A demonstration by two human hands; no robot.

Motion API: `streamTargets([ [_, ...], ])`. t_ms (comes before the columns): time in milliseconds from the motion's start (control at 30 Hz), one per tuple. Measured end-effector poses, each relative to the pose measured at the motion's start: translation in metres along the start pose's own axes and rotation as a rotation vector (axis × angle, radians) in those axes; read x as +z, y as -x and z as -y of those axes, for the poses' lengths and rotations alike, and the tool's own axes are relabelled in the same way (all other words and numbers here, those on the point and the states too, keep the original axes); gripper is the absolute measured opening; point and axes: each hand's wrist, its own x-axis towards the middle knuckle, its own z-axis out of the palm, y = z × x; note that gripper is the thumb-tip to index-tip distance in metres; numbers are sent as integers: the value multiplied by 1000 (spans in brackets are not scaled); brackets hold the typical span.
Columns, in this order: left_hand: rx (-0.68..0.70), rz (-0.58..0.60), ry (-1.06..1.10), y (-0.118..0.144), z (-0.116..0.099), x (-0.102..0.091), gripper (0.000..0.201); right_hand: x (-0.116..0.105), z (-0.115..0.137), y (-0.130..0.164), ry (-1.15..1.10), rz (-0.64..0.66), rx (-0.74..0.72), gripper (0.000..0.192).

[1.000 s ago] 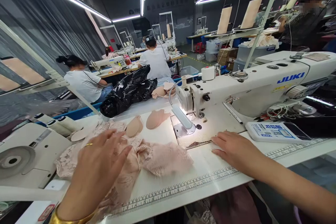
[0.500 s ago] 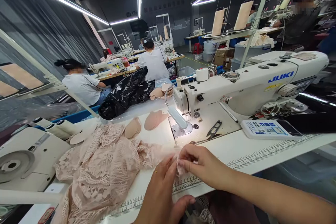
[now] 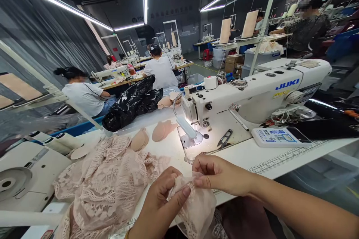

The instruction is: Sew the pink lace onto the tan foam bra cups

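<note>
A pale pink piece of lace and mesh fabric (image 3: 198,209) hangs between my hands at the table's front edge. My left hand (image 3: 165,198) pinches it from the left, thumb lying on top. With thumb and fingertips together, my right hand (image 3: 214,173) grips its upper edge. Just behind my hands stands a white sewing machine (image 3: 246,101), its lit needle area beyond my fingers. On the left lies a heap of the same pink lace (image 3: 109,190). Beige bra cups (image 3: 139,140) and more cups (image 3: 162,130) rest behind the heap.
Thread snips (image 3: 225,139) and a white phone-shaped item (image 3: 280,137) lie on the machine bed and table at right. A black plastic bag (image 3: 131,101) sits behind. Thread cones (image 3: 60,142) stand at left. Co-workers sit at machines farther back.
The fabric has been lifted off the table and drawn toward me, now hanging over the edge. My left hand has turned from lying flat to pinching it. The view has shifted slightly.
</note>
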Motion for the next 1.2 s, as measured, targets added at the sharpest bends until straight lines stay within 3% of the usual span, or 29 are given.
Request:
streamTargets([
  [100, -30, -90, 29, -2, 5, 0, 36, 2, 1, 1, 239, -187, -105, 34],
  [200, -170, -151, 157, -1, 7, 4, 35, 3, 8, 4, 390, -298, -196, 25],
  [267, -268, -153, 203, -2, 7, 5, 43, 4, 9, 3, 339, -277, -177, 26],
  [333, -295, -79, 118, -7, 6, -2, 51, 2, 4, -3, 185, -233, -98, 32],
  [433, -183, 46, -397, -31, 5, -33, 49, -8, -12, -20, 40, -248, 3, 36],
  [500, -188, -88, -904, -54, 7, -65, 41, -16, -24, -32, 70, -306, 43, 34],
  [533, -225, -189, -1009, -66, 9, -82, 33, -19, -30, -36, 98, -330, 60, 32],
  [600, -281, -274, -1123, -88, 20, -112, 24, -24, -37, -40, 144, -355, 79, 27],
  [733, -388, -254, -1251, -113, 50, -142, 27, -25, -38, -38, 161, -372, 59, 22],
  [833, -400, -250, -1298, -117, 65, -145, 32, -24, -37, -38, 106, -403, 58, 22],
  [933, -362, -295, -1299, -118, 63, -146, 15, -26, -41, -42, 41, -425, 34, 22],
  [1067, -275, -463, -1212, -113, 38, -144, 12, -30, -45, -43, -42, -453, 0, 21],
  [1133, -230, -531, -1128, -102, 23, -134, 14, -31, -44, -41, -54, -456, -13, 22],
  [1200, -174, -497, -888, -87, 12, -115, 19, -31, -41, -38, -60, -447, -30, 25],
])
